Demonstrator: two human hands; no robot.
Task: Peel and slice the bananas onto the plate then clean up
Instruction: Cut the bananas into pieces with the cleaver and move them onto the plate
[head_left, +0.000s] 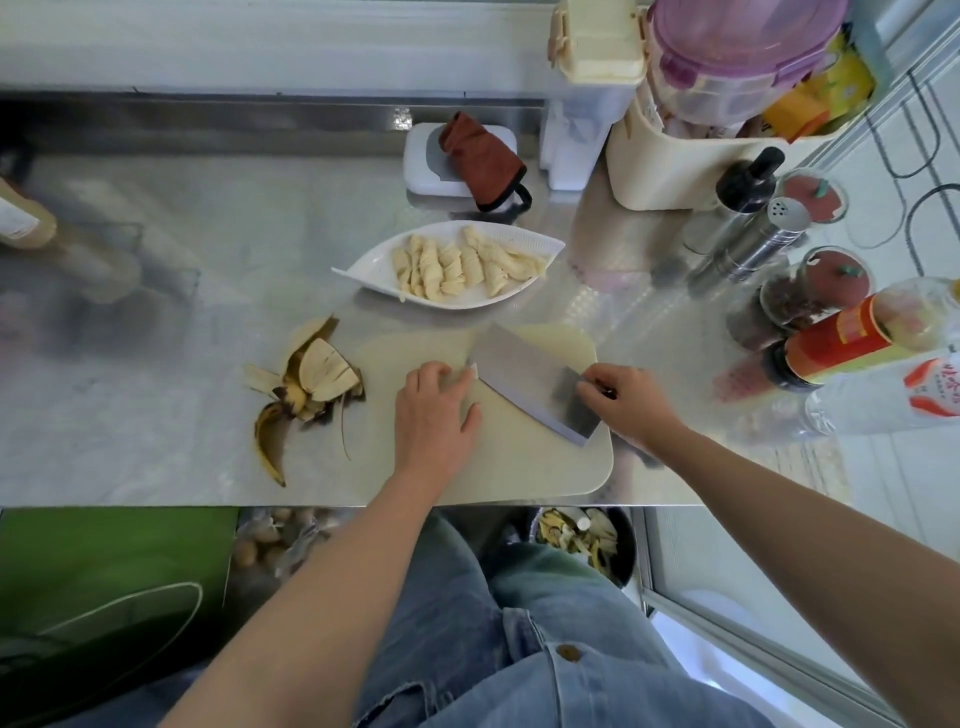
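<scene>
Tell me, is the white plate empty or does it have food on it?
It has food on it: rows of banana slices cover most of the white plate.

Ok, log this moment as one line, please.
left hand: on cutting board at blade tip | right hand: grips cleaver | banana slices: on plate | peels: at board's left edge
</scene>
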